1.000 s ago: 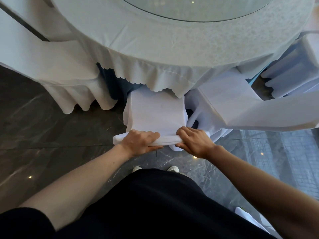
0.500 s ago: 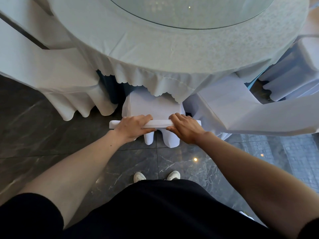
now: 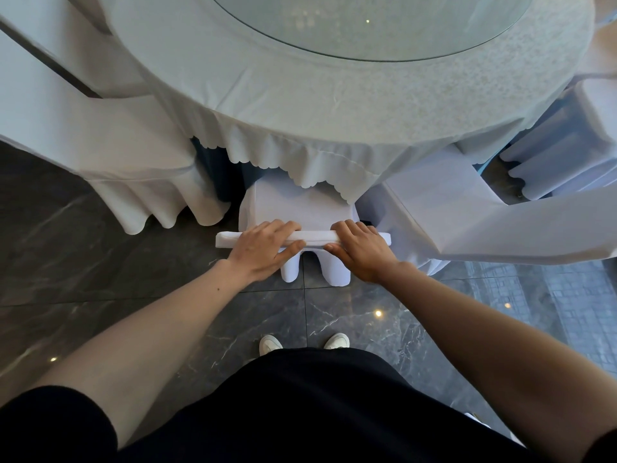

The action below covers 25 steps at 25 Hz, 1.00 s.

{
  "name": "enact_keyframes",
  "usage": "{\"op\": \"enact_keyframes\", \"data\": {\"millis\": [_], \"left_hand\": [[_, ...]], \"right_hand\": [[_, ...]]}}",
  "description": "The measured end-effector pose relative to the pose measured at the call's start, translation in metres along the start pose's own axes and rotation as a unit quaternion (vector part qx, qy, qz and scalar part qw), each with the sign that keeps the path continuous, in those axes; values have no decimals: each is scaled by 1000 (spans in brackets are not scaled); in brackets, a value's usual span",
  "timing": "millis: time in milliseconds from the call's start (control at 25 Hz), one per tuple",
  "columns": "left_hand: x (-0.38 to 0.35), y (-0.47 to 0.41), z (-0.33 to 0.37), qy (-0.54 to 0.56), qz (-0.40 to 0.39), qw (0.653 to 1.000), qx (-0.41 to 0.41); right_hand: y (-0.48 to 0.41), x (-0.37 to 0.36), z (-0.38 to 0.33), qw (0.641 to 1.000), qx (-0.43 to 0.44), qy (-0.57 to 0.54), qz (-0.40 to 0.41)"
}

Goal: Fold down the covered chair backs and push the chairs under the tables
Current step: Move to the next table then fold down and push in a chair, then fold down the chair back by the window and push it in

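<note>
A white-covered chair point(image 3: 293, 208) stands in front of me, its seat mostly under the scalloped hem of the round table point(image 3: 334, 105). The chair back's top edge point(image 3: 315, 236) shows as a narrow white bar. My left hand point(image 3: 263, 248) grips that bar left of centre, fingers over the top and thumb beneath. On the right part of the bar my right hand point(image 3: 359, 248) grips it the same way. The seat's far part is hidden by the tablecloth.
Another covered chair point(image 3: 100, 152) stands on the left, a third point(image 3: 467, 215) on the right, and a fourth point(image 3: 561, 155) at the far right. A glass turntable point(image 3: 367, 25) lies on the table. Dark marble floor point(image 3: 100, 279) surrounds my white shoes point(image 3: 303, 342).
The chair has slid away from me, farther under the table, with both hands holding its back. Less of the seat shows now.
</note>
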State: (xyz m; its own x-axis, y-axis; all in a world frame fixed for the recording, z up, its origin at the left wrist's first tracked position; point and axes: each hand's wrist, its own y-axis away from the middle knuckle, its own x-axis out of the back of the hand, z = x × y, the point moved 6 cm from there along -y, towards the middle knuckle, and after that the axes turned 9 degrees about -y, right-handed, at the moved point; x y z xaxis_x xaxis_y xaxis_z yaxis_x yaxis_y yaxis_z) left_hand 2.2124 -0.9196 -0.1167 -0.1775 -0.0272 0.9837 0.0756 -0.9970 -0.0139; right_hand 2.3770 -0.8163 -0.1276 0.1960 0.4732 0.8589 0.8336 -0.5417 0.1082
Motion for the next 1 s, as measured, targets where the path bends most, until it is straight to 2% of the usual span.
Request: {"op": "enact_keyframes", "data": {"millis": [320, 560, 760, 1000], "left_hand": [[-1, -2, 0, -7, 0, 1000, 2], [10, -6, 16, -3, 34, 999, -39], [30, -45, 69, 15, 70, 993, -93], [23, -111, 175, 45, 95, 988, -115]], "right_hand": [[6, 2, -4, 999, -33, 1, -11], [22, 12, -6, 996, -61, -56, 33], [49, 52, 20, 992, -70, -49, 89], [98, 126, 114, 985, -98, -11, 141]]}}
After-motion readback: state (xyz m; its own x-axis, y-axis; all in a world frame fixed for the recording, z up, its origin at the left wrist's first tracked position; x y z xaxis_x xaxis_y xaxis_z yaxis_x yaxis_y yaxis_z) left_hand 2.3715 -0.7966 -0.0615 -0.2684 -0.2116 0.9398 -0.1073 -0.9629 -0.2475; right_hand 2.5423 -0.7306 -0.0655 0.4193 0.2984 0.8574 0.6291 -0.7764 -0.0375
